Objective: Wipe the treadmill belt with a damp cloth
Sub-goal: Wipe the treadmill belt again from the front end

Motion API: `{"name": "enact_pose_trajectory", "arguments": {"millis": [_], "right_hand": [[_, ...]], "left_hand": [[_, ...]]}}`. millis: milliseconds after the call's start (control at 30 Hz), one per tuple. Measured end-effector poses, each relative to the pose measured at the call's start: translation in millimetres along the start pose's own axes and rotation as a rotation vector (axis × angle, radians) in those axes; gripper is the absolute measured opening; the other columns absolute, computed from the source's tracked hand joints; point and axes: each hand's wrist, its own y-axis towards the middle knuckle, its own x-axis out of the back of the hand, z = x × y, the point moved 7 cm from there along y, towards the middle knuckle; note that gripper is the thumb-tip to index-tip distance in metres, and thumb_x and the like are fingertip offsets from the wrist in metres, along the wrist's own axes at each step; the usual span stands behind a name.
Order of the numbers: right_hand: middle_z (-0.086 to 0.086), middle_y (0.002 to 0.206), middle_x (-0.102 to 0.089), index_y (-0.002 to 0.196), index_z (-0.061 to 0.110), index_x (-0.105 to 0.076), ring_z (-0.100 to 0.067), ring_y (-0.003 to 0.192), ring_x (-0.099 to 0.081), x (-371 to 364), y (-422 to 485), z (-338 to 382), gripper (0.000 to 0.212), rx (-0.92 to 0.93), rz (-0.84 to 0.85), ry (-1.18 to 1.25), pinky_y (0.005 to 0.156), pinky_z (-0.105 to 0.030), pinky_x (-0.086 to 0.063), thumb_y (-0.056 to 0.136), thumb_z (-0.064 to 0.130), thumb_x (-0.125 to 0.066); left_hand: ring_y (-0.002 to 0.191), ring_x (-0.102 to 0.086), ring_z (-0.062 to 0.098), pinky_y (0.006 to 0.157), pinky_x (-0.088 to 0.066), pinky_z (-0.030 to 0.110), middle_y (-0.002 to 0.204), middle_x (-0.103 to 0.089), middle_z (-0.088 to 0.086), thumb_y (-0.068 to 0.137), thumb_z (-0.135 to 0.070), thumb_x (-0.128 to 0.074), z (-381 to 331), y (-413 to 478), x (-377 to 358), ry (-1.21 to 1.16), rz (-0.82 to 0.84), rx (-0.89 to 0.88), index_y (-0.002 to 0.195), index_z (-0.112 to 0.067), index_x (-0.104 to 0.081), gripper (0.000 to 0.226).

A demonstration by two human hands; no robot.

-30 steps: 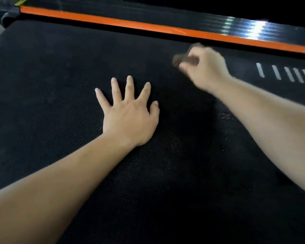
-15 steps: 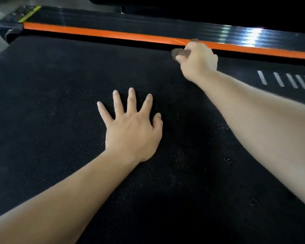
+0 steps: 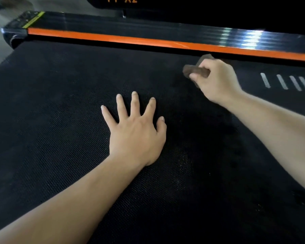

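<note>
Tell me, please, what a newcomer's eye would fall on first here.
The bright orange stripe along the far edge stands out against the black treadmill belt. At centre, the left hand lies flat, fingers spread, on the belt, while the right hand grips a brown cloth near that stripe.

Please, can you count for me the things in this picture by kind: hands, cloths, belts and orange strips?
Hands: 2, the left hand flat on the belt and the right hand
Cloths: 1, the brown cloth gripped by the right hand
Belts: 1, the black treadmill belt
Orange strips: 1, the orange strip beyond the belt
Total: 5
</note>
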Motion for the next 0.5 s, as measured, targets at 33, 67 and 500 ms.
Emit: {"name": "enact_pose_trajectory", "arguments": {"millis": [33,67,500], "right_hand": [[0.0,0.094,-0.063,0.088,0.027,-0.062,-0.025,0.085,-0.058,1.4,-1.0,2.7,0.02,0.036,-0.002,-0.043,0.08,-0.039,-0.047,0.092,0.046,-0.064],[-0.002,0.096,-0.065,0.09,0.027,-0.063,-0.029,0.09,-0.06,6.7,5.4,0.8,0.022,0.029,-0.038,-0.098,0.084,-0.041,-0.048,0.092,0.048,-0.062],[0.002,0.098,-0.064,0.092,0.028,-0.062,-0.028,0.098,-0.061,31.4,12.1,-34.8,0.02,-0.121,-0.087,-0.118,0.087,-0.04,-0.047,0.093,0.048,-0.06]], "left_hand": [[0.157,0.011,0.041,0.119,0.006,0.071,0.173,-0.002,0.007,0.102,-0.061,-0.017,0.8,-0.1,-0.2,0.002,0.002,0.004,0.162,-0.038,-0.012,0.064],[0.157,0.011,0.04,0.119,0.007,0.071,0.173,-0.001,0.007,0.102,-0.061,-0.017,1.1,0.5,-0.4,0.004,0.006,0.005,0.162,-0.039,-0.012,0.064],[0.157,0.011,0.038,0.12,0.007,0.07,0.173,-0.001,0.005,0.102,-0.062,-0.017,1.0,0.9,-1.4,0.006,0.019,0.01,0.161,-0.04,-0.011,0.064]]}}
